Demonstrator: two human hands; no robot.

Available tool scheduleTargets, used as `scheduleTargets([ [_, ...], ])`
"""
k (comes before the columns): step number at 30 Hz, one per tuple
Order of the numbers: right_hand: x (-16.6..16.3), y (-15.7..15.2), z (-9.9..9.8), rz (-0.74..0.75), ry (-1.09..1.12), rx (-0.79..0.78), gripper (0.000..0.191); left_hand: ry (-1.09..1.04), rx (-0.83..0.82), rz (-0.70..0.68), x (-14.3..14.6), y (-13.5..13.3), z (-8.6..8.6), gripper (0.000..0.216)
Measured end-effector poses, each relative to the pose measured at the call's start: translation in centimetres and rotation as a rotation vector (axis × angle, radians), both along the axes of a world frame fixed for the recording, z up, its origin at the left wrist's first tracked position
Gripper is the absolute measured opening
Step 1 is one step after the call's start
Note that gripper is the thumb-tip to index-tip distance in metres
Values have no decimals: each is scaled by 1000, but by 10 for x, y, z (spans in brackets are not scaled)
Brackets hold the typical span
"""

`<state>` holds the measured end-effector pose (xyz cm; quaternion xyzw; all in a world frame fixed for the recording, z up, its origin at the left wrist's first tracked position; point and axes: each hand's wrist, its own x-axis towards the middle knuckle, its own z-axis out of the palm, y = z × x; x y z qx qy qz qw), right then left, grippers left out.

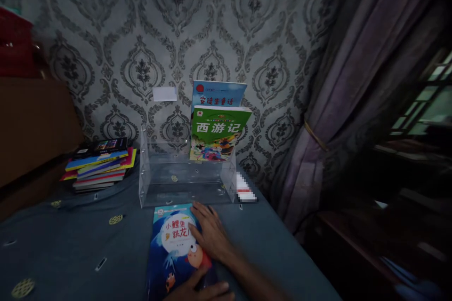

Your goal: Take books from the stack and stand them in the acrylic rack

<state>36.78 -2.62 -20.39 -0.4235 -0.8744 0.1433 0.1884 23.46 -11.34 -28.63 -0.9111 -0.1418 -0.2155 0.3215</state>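
A blue picture book (pixel 173 254) with a red fish and a white circle on its cover lies face up on the bed-like surface covered in dark cloth. My right hand (pixel 211 235) rests along the book's upper right edge, fingers stretched out and thumb over the cover. Across the lower right part of the cover lies my left hand (pixel 199 290), its fingers extended and partly cut off by the frame's bottom. Just beyond the book stands a clear tiered rack (pixel 187 193). A green book (pixel 221 134) leans upright in it, in front of a blue book (pixel 219 91).
To the left is a pile of books (pixel 100 164) beside a brown box (pixel 35 127). A small pixelated item (pixel 244 188) lies right of the rack. Patterned wallpaper backs the rack, and a tied purple curtain (pixel 310 174) hangs at the right edge.
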Motion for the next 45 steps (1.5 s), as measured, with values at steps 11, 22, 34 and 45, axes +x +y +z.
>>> scheduleTargets([
  [11, 0, 3, 1, 7, -18, 27, 50, 90, -229, -7, 0, -8, 27, 37],
  [22, 5, 7, -9, 19, -32, 54, 50, 83, -240, 27, 4, -3, 12, 36],
  [34, 3, 11, -19, 57, -69, 70, 54, 69, -881, 93, -8, -47, 94, 56],
  [45, 6, 8, -19, 63, -62, 40, 54, -48, -1013, 162, -27, -34, 97, 60],
])
